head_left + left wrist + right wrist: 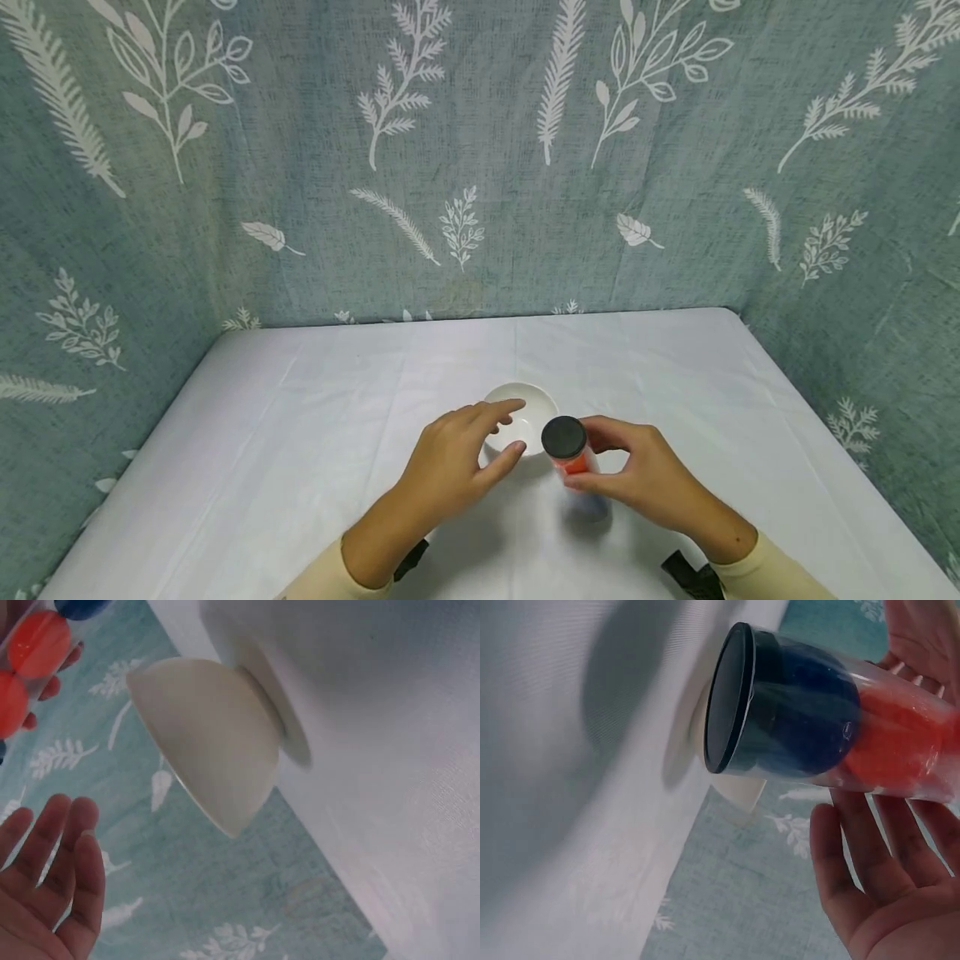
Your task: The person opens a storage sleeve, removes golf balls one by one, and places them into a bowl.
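Observation:
A clear cylindrical tube (pixel 572 463) with black end caps and orange and blue balls inside is held upright above the table. My right hand (pixel 648 471) grips it around its side, thumb on the near side and fingers behind. In the right wrist view the lower cap (pixel 728 697) faces the cloth, with a blue ball (pixel 816 709) next to it and orange ones further up. To the left, my left hand (pixel 453 458) hovers with fingers spread and holds nothing. Its fingertips overlap a white bowl (pixel 542 410), which stands upright on the table just behind the tube.
A white cloth covers the table (pixel 337 433). Behind and along both sides hangs a blue-green curtain (pixel 480 158) with white leaf prints. Dark straps (pixel 693 575) show at both wrists.

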A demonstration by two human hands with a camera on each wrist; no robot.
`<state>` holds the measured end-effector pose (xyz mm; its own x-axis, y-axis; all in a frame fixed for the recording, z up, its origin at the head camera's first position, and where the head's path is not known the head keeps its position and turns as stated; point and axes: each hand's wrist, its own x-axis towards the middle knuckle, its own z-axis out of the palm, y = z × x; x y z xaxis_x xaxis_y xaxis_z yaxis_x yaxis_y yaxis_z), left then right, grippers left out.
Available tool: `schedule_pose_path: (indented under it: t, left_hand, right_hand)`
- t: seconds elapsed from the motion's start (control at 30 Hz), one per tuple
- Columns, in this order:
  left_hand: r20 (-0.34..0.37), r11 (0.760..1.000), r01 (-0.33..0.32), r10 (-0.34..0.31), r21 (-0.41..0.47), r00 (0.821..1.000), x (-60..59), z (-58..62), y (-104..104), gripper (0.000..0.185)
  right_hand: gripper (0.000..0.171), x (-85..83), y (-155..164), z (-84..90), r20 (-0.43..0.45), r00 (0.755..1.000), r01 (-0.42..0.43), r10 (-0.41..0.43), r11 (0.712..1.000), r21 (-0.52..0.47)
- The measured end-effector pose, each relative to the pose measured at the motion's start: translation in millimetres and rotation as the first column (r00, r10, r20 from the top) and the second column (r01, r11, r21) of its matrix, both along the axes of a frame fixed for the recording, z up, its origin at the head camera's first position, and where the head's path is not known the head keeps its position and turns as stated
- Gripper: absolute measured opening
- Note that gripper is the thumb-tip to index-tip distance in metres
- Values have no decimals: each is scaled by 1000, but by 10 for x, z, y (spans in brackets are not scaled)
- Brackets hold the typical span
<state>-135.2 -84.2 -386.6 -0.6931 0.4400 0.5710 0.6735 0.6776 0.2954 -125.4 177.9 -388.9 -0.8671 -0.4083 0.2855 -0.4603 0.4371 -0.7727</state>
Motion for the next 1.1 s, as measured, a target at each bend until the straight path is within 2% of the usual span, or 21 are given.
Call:
schedule_pose_path:
  t: [0.2,0.4,0.67,0.97,1.1]
  left_hand:
    - [55,996,88,-87,-20,995,48,14,21,53]
    - [82,986,136,-129,-96,988,76,-1,56,61]
    - [49,980,175,-171,-95,984,69,-21,59,53]
    - [76,973,215,-209,-83,975,80,-41,67,46]
    - [86,970,236,-231,-61,969,66,-43,74,43]
  right_hand:
    - [45,14,-57,15,1,1000,-25,25,1000,19]
    - [44,26,-113,10,-19,998,-56,57,998,36]
    - [44,17,-141,21,-3,991,-137,137,989,61]
    - [32,-19,-152,20,12,962,-271,271,959,83]
    - [37,-36,-136,23,48,951,-307,305,950,52]
